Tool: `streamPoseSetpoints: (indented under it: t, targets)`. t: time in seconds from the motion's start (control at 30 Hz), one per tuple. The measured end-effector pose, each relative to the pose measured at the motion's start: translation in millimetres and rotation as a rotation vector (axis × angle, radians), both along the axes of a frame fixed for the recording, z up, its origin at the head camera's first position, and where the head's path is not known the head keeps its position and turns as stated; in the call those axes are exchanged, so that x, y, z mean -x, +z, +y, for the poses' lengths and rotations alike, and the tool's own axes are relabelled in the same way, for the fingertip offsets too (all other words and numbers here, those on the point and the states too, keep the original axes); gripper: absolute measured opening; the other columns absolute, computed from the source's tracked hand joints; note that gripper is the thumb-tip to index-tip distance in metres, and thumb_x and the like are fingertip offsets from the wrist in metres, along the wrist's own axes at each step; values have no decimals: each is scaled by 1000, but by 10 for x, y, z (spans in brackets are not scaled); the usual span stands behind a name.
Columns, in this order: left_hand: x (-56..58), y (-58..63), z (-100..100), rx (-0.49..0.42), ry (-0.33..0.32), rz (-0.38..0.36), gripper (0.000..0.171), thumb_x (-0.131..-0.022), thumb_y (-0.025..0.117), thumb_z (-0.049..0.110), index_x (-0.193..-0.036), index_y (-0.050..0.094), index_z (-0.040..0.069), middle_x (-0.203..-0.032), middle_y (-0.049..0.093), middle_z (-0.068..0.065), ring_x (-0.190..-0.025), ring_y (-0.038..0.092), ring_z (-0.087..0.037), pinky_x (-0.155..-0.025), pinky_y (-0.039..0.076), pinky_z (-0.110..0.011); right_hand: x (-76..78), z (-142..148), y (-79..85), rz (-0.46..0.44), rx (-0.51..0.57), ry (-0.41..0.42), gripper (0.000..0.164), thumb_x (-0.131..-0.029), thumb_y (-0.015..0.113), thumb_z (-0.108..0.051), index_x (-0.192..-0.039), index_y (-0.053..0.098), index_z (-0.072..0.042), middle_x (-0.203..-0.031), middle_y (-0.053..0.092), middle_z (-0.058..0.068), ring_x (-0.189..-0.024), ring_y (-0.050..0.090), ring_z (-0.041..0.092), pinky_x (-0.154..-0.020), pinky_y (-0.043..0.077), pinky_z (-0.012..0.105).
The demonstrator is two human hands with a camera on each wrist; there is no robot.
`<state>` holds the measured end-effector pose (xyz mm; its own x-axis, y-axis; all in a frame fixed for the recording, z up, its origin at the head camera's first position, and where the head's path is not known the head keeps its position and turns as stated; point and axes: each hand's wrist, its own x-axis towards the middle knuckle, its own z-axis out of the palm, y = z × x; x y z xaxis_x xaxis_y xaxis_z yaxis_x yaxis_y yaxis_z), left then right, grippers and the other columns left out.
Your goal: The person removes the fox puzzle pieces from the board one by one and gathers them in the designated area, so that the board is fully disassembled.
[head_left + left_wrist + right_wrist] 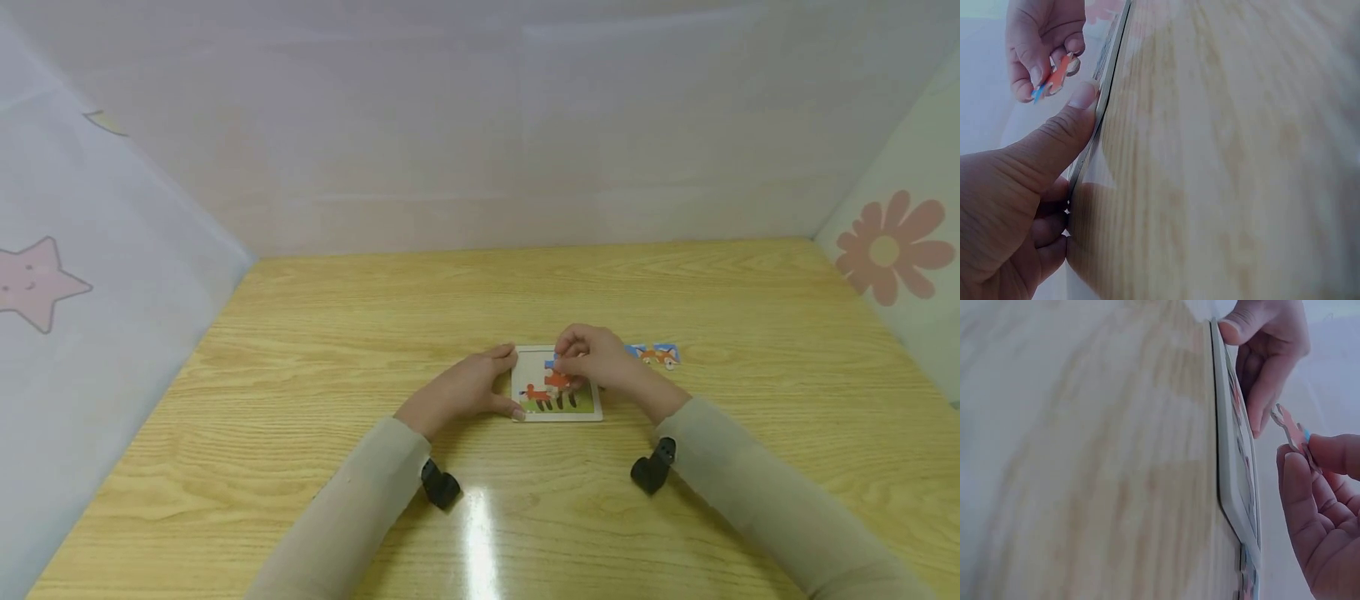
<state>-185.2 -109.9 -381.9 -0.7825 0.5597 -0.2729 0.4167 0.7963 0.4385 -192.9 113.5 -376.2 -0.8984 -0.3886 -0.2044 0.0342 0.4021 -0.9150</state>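
Observation:
A jigsaw puzzle board [558, 418] with a pale rim lies flat on the table. Pieces with orange, dark-legged and green parts sit in its lower area; bare backing shows at the upper left. My left hand [465, 387] holds the board's left side, its thumb at the near corner and fingers toward the far corner. Above the board, my right hand [600, 360] pinches an orange and blue puzzle piece [1293, 428] between thumb and fingers. In the left wrist view that piece [1058, 75] is tilted and apart from the board. The right hand hides the board's upper right.
Loose puzzle pieces [666, 357] with blue and fox-face print lie right of the board, partly behind the right hand. The wood-grain table [360, 317] meets pale cloth walls at the back and sides. A black wrist camera [441, 485] sits on each sleeve.

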Motion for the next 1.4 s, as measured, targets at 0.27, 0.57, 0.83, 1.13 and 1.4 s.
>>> streamPoseSetpoints:
  t: [0.27,0.57,0.83,1.13,1.4]
  targets:
    - [11,3,-5,3,6,-6,96,-74,71,48,-146,25,5,-155,16,-6,-140,20,-23,-112,24,-35,16,168,64,-15,-17,-23,26,-87,64,-12,-108,55,1,-85,66,7,-76,64,16,-72,54,34]
    - [2,22,-12,17,2,-11,97,-74,70,50,-146,24,6,-155,14,-5,-140,18,-23,-112,23,-34,-5,292,139,-39,-11,-50,30,-87,65,-14,-110,55,1,-90,66,9,-80,64,17,-78,54,36]
    - [5,12,-20,13,-15,4,96,-74,70,50,-146,25,5,-155,15,-6,-140,20,-24,-112,23,-35,-52,413,169,-29,-17,-78,32,-88,65,-17,-112,55,2,-90,64,7,-78,62,18,-75,53,35]
    - [7,-5,-23,14,-13,2,96,-74,69,51,-146,24,6,-155,15,-4,-140,19,-24,-112,23,-35,-98,558,165,-1,-19,-118,34,-88,64,-17,-113,57,5,-93,65,7,-79,62,13,-75,54,33]
    - [-5,-10,-18,-4,-4,-11,96,-74,70,51,-146,24,7,-155,15,-3,-141,18,-23,-113,22,-35,-141,669,124,-14,3,-153,37,-90,62,-16,-116,54,8,-92,65,5,-79,61,9,-73,55,29]
